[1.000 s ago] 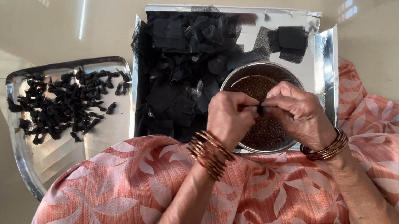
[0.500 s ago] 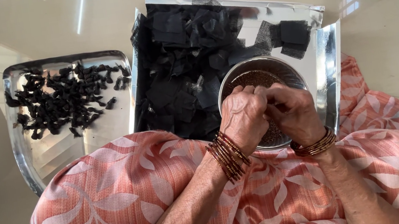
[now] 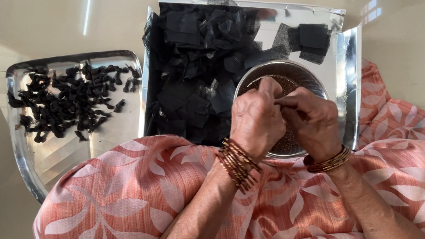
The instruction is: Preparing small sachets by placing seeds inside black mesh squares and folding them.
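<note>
Two hands meet over a round steel bowl (image 3: 296, 75) of dark brown grains: the left hand (image 3: 254, 124) and the right hand (image 3: 312, 120) press their fingertips together just above it, pinching something too small to make out. The bowl sits right under the knuckles, on the near right part of a shiny rectangular tray (image 3: 349, 66). A heap of black fabric squares (image 3: 194, 77) fills the tray's left and far side, touching the bowl's rim. Bare tray shows only in a narrow strip to the right of the bowl. Left of this tray, just beside it, a second steel tray (image 3: 59, 155) carries small black twisted bundles (image 3: 70, 99), its near half bare. Both trays rest on a glossy beige tabletop (image 3: 409, 31). A peach leaf-patterned cloth (image 3: 126, 218) over the lap covers the near edges of both trays.
</note>
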